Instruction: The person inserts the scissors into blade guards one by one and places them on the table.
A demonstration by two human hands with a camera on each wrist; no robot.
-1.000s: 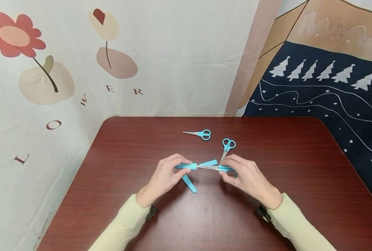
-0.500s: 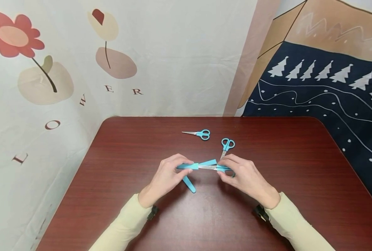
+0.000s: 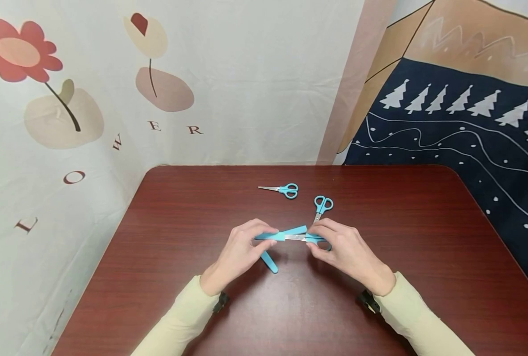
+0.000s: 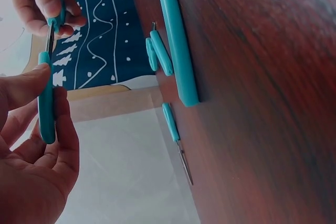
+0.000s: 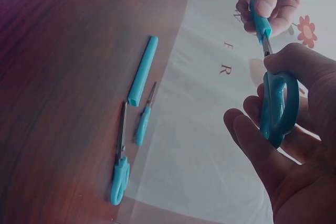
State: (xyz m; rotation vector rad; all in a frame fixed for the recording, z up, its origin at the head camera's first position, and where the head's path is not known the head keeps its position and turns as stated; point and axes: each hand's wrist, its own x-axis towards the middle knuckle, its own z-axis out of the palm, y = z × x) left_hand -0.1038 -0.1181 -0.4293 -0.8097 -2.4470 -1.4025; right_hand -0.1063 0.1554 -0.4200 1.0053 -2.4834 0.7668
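- Near the centre of the head view, the left hand (image 3: 242, 247) is pinching a turquoise blade sheath (image 3: 276, 237) between thumb and fingers, its mouth facing the right of the frame.
- Just right of it, the right hand (image 3: 346, 242) is gripping the turquoise handles of a pair of scissors (image 3: 297, 238), thumb and fingers closing on them; in the right wrist view some fingers are sticking out loosely.
- The blades are pointing left and running into the sheath's mouth; their tips are hiding inside, while metal near the pivot is showing. Both hands are holding these pieces above the brown table (image 3: 402, 207).
- A second sheath (image 3: 297, 230) is lying just behind the joined pieces, and a third sheath (image 3: 270, 263) is slanting below the left hand.
- Another pair of scissors (image 3: 321, 211) is lying above the right hand, and a further pair (image 3: 286, 189) is lying higher in the frame, blades pointing left.
- By its look, the sheath is probably light, stiff and smooth, perhaps slippery: its flat sides are offering the best hold. The scissors are likely light and rigid, with the handles giving the safest grip, away from the blades.
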